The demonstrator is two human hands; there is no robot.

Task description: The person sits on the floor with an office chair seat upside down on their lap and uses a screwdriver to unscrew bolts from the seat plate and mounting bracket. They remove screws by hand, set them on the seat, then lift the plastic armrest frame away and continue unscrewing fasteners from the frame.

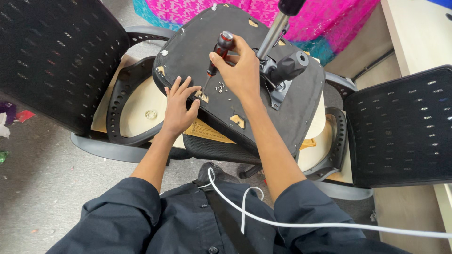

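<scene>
- Screwdriver [217, 56], with a red-and-black moulded handle and a thin steel shaft, stands tilted, tip down on the upturned seat base [197, 42] near its front edge.
- Right hand [240, 66] has its grip closed around the screwdriver handle, thumb and fingers wrapped near the top.
- Left hand [179, 106] lies flat, fingers spread, its grip wide and holding nothing, pressing the black fabric just beside the tip.
- The seat base is a rounded slab covered in stapled black cloth, torn in spots to show pale wood.
- A metal lever mechanism [282, 75] with a chrome gas cylinder [272, 35] rises from its middle.
- Small loose staples [220, 87] lie scattered near the tip.
- Black mesh chair backs [47, 56] flank both sides.
</scene>
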